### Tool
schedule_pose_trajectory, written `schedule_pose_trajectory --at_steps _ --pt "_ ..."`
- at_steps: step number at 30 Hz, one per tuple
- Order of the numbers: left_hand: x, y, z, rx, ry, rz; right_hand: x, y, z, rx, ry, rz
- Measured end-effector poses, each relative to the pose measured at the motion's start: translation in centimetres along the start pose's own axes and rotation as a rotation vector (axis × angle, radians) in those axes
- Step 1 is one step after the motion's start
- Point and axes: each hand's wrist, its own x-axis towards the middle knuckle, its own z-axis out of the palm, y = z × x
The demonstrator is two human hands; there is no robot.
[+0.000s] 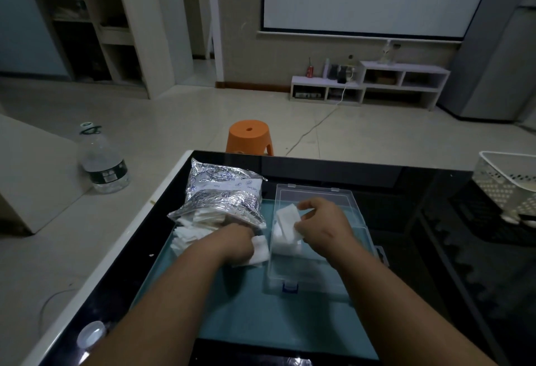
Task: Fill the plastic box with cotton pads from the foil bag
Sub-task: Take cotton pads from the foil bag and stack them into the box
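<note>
Forearms (174,293) reach over glass table (319,322); left hand (240,242) grips cotton pads (259,249) just beside foil bag (226,194) mouth, right hand (324,226) pinches second stack (287,222) over plastic box (304,273), partly filled. Lay stack flat against those inside, square edges, then release

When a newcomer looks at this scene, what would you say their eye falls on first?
Most likely the two hands over the dark table: the right hand pinches white cotton pads above the clear plastic box, while the left hand holds more pads at the mouth of the crinkled foil bag left of the box. Beyond the table's far edge, the bright orange stool stands out on the pale floor.
</note>
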Motion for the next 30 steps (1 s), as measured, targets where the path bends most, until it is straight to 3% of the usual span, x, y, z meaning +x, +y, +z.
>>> schedule_pose_trajectory --at_steps 4,9,16,23,30 --pt "0.2 -0.5 0.4 0.239 0.047 0.014 -0.1 -0.2 -0.3 -0.006 -0.006 -0.018" --pt "-0.4 -0.1 0.2 0.158 0.032 0.061 -0.2 -0.5 -0.7 0.0 -0.017 -0.03" --pt "-1.2 0.5 -1.4 -0.521 0.157 0.144 0.3 -0.4 -2.4 0.104 0.038 -0.024" --pt "-0.8 1.4 -1.8 -1.225 0.119 0.066 0.3 0.0 -2.9 0.137 0.061 -0.017" --pt "-1.3 2.1 -2.3 -1.434 0.138 0.088 -0.5 -0.3 -1.9 0.007 0.033 -0.158"
